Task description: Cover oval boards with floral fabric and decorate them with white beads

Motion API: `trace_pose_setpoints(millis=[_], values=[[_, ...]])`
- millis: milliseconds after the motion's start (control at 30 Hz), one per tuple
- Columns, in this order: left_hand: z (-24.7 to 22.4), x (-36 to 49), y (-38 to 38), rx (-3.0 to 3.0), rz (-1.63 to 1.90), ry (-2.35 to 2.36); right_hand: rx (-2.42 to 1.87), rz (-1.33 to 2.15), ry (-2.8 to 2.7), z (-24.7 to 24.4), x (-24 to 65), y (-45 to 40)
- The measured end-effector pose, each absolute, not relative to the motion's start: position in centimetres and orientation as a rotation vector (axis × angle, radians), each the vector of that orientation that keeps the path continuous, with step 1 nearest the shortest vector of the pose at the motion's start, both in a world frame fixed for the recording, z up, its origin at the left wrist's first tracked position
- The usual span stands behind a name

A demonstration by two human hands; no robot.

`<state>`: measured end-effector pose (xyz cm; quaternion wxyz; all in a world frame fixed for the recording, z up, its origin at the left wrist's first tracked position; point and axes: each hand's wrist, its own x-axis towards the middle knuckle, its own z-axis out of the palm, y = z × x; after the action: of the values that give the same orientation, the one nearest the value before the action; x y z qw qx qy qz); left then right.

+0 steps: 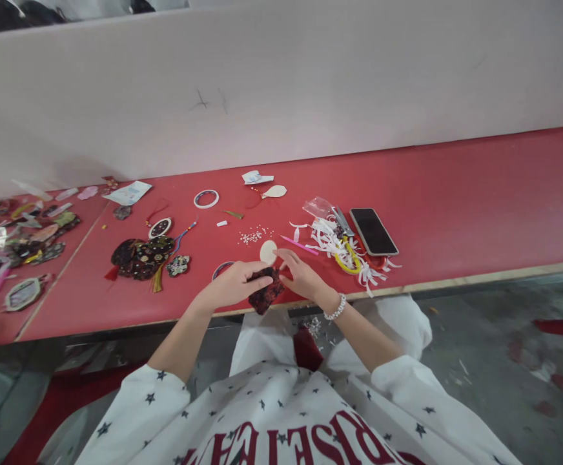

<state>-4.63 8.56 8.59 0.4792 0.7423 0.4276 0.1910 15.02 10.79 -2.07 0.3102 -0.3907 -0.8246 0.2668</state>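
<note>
A small piece of dark red and black patterned cloth (265, 298) is held over the table's front edge. My left hand (237, 281) is closed on its upper left part, the thumb lying across it. At its right edge, the fingers of my right hand (305, 276) are bent, with the thumb against the cloth. Just beyond my fingertips lies a cream oval piece (268, 252), its near side close to my right index finger. Partly covered by my left hand is a roll of tape (221, 267). Small white bits (252, 236) are scattered behind the oval.
On the right lie a phone (373, 232), yellow-handled scissors (348, 257), shredded white strips (327, 236) and a pink stick (299, 245). Leftward are dark patterned pouches (141, 258), another tape roll (206, 199) and a pile of ornaments (34, 239). A white partition (281, 84) stands behind.
</note>
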Motion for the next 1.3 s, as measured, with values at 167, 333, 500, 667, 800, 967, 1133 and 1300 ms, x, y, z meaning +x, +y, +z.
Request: trace_pose_setpoints(millis=[167, 333, 500, 667, 800, 967, 1133, 1300], values=[[10.3, -3.3, 9.2, 1.931, 0.416, 1.024, -1.02, 0.763, -2.085, -1.5, 14.1, 10.4], [9.4, -4.2, 9.1, 1.938, 0.344, 1.006, -1.051, 0.914, -1.903, -2.1, 13.9, 10.8], [8.0, -5.0, 9.4, 1.848, 0.392, 1.023, -0.915, 1.304, -1.695, -1.8, 14.2, 10.6], [6.7, -4.6, 10.6, 1.769, 0.48, 1.028, -0.828, 1.592, -1.525, -0.6, 14.4, 10.1], [5.5, -3.9, 11.0, 1.7, 0.583, 1.022, -0.842, 1.622, -1.413, 0.2, 15.1, 10.1], [4.6, -2.8, 11.4, 1.592, 0.772, 1.026, -0.917, 1.533, -1.419, 2.7, 16.4, 10.9], [4.0, -2.3, 12.6, 1.547, 0.927, 1.074, -1.006, 1.347, -1.573, 5.7, 17.3, 12.7], [3.8, -2.8, 13.5, 1.611, 0.969, 1.206, -1.071, 1.127, -1.721, 7.0, 17.5, 14.2]])
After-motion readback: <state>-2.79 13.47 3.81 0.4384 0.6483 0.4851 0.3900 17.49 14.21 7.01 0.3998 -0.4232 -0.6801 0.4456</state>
